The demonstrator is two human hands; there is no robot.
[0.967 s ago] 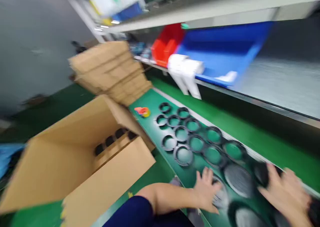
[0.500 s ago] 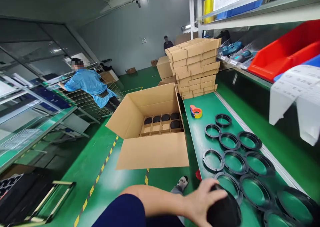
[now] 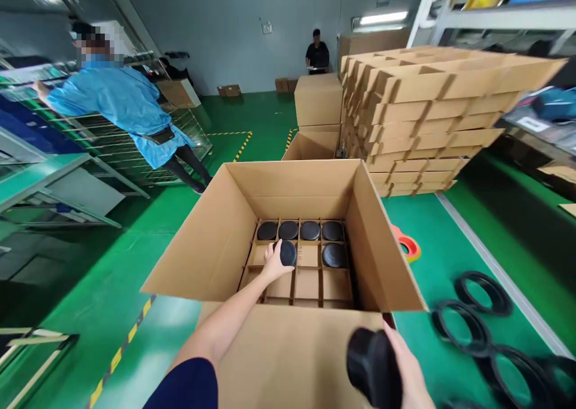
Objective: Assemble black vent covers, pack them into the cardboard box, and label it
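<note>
1. The left hand was inside the open carton. Its grip was curled about the left side of a round black part.
2. That part was at the second compartment from the left, second row from the far wall, of the cardboard divider. Whether it touched the bottom could not be told.
3. Four black discs filled the far row; a fifth disc occupied the right-hand compartment of the second row.
4. The right hand was above the near flap, its grip wrapped against the right side of another black part, held tilted. Blur hid the exact finger placement.
5. The green table stood just right of the carton. It bore black rings, an orange item and a stack of cardboard dividers.
6. A person in blue stood at a wire rack, well apart.
</note>
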